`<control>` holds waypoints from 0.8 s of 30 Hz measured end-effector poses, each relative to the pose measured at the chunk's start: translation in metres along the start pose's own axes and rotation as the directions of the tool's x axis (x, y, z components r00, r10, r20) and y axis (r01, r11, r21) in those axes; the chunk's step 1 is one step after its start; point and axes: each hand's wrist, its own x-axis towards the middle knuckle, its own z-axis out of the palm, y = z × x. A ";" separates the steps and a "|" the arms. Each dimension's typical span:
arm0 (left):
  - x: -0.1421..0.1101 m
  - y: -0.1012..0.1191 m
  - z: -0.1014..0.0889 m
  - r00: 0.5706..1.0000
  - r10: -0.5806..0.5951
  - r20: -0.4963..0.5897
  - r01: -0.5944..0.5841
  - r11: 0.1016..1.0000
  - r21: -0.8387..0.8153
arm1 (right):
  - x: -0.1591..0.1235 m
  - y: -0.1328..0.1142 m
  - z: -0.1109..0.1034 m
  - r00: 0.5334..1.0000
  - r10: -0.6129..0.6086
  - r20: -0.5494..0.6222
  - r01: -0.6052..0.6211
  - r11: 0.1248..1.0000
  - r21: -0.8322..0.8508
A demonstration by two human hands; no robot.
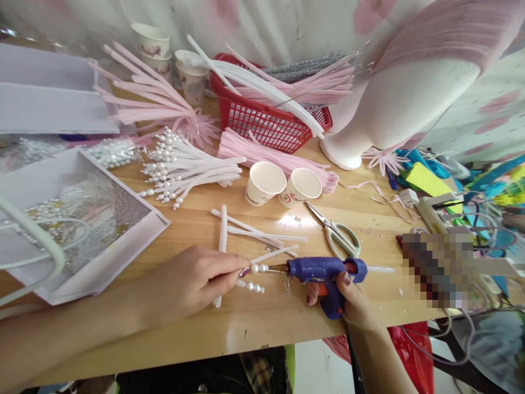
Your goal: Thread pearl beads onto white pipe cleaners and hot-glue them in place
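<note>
My left hand (209, 273) pinches a short strand of white pearl beads (258, 268) between thumb and fingertips; whatever runs back inside the fingers is hidden. The metal nozzle of a blue hot glue gun (315, 268) meets the strand's right end or comes very close to it. My right hand (355, 295) grips that gun by its handle, and a clear glue stick (381, 269) sticks out of its back. Just below my left fingertips lies another pearl-tipped white pipe cleaner (252, 286). Several loose white pipe cleaners (262, 234) lie behind the hands.
Scissors (336, 230) lie behind the gun, near two paper cups (266, 183). Pearl-tipped white stems (192, 164) are heaped farther left. A red basket (262, 123) holds pipe cleaners beside a white mannequin head (377, 109). At left stands a white box (135, 241) of beads; cables (471, 328) run at right.
</note>
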 end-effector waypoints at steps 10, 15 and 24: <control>-0.003 -0.006 0.002 1.000 0.016 -0.012 -0.016 1.000 -0.014 | -0.002 0.001 0.003 0.999 -0.024 -0.040 0.025 0.999 0.033; -0.003 -0.005 0.002 1.000 -0.002 -0.012 0.002 1.000 -0.003 | -0.002 0.000 0.004 0.998 -0.024 -0.059 0.026 0.999 0.036; -0.001 -0.004 0.001 0.999 0.037 0.002 -0.037 0.999 0.024 | -0.003 0.005 0.002 0.998 0.004 -0.055 -0.003 1.000 0.029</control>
